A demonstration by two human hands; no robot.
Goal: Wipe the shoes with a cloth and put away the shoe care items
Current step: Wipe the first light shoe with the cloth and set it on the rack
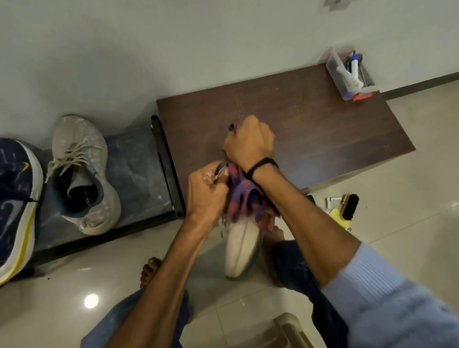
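I hold a light grey shoe (241,248) sole-up in front of me, its toe pointing toward my knees. My left hand (206,193) grips the shoe's heel end. My right hand (249,143) is closed in a fist around a red and purple checked cloth (242,197), which hangs over the shoe. A matching grey shoe (84,174) stands on the low dark rack (137,167) at the left. On the floor to the right lie a black shoe brush (349,207), a yellow sponge (337,216) and a small tube (333,200).
A dark wooden table (315,128) stands against the wall behind my hands, with a clear plastic box (349,75) of pens and bottles at its far right corner. Navy and yellow sneakers (4,208) sit at the far left. A beige stool (277,340) is below me.
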